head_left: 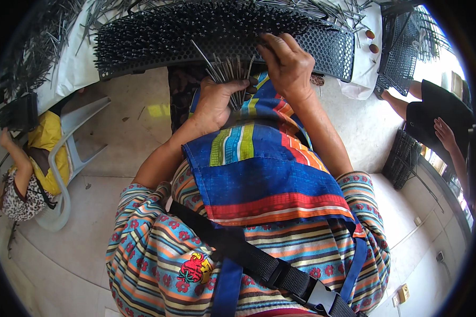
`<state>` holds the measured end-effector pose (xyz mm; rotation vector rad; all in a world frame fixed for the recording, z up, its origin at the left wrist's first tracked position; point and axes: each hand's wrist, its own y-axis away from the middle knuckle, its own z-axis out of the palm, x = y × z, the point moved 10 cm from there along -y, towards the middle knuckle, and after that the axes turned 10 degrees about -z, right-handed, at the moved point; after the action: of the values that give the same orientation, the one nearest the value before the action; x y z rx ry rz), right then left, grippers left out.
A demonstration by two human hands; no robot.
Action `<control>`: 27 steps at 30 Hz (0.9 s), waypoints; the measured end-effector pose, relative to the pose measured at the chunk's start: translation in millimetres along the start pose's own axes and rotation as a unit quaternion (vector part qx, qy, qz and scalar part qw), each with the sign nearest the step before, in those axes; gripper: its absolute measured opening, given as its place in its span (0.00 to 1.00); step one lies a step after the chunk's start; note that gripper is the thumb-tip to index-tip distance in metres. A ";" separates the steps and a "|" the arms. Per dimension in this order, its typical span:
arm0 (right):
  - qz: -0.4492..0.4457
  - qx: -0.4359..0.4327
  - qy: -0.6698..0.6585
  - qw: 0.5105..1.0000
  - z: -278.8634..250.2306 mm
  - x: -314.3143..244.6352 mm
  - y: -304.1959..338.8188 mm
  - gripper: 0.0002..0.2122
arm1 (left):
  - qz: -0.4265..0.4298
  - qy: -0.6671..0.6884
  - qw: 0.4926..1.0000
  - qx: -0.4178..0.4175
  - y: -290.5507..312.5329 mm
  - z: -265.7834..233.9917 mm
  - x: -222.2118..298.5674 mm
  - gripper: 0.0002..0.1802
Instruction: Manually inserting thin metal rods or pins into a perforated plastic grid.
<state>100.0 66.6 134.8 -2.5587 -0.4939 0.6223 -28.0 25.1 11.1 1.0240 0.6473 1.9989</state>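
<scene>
My left hand (pixel 216 100) is closed around a bunch of thin dark rods (pixel 228 71), which fan out upward above my lap. One longer rod leans out to the left of the bunch. My right hand (pixel 290 66) is at the near edge of a black perforated tray (pixel 330 58), its thumb and fingers pinched together. Whatever lies between those fingertips is too small to make out. Many thin black rods (pixel 195 29) stand upright in the tray's holes, thickly toward the back and left. The holes along the front and right edge show bare.
Loose rods (pixel 322 9) lie behind the tray, and more are heaped at far left (pixel 24 58). Two reddish-brown round things (pixel 372 42) rest on the white sheet. A person in yellow (pixel 50 137) sits in a pale plastic chair (pixel 66 158); another person (pixel 441 127) is at right, beside black perforated trays (pixel 399 58).
</scene>
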 end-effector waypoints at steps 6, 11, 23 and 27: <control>0.374 -0.078 -0.468 0.797 62.8 38.7 64.0 0.05 | -0.008 -0.028 0.998 -0.053 0.9 15.4 -1.5 0.15; 0.372 0.117 -0.449 0.804 24.4 61.3 51.9 0.02 | -0.050 -0.058 0.997 0.001 1.5 -9.3 -15.0 0.14; 0.101 0.167 -0.211 0.958 -26.9 46.4 2.8 0.05 | -0.087 -0.150 0.985 -0.019 8.4 0.4 -26.4 0.09; 0.102 0.117 -0.206 0.966 -6.1 42.9 1.9 0.05 | -0.070 -0.181 0.981 -0.028 5.8 4.3 -21.8 0.09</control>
<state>139.3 81.7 124.2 -2.2708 -0.2678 1.2243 -18.7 4.3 8.1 1.2326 0.4499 1.6436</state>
